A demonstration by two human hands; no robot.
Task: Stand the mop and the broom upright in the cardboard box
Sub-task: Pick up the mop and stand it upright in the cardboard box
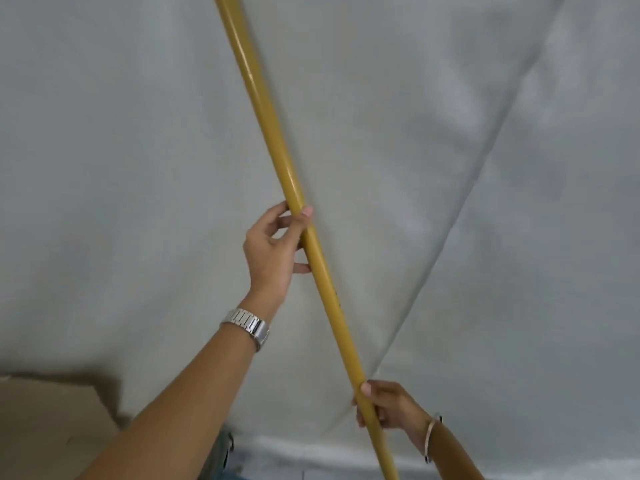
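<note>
A long yellow handle crosses the view on a slant, from the top centre down to the bottom right. Whether it belongs to the mop or the broom cannot be told, since both its ends lie outside the frame. My left hand, with a metal watch on the wrist, grips the handle at mid-height, thumb and fingers wrapped round it. My right hand, wearing a thin bangle, holds the same handle lower down near the bottom edge. A flap of the cardboard box shows at the lower left, to the left of my left forearm.
A pale grey cloth backdrop with a long diagonal crease fills the wall behind. A strip of light floor covering shows at the bottom, with a dark object partly hidden under my left arm.
</note>
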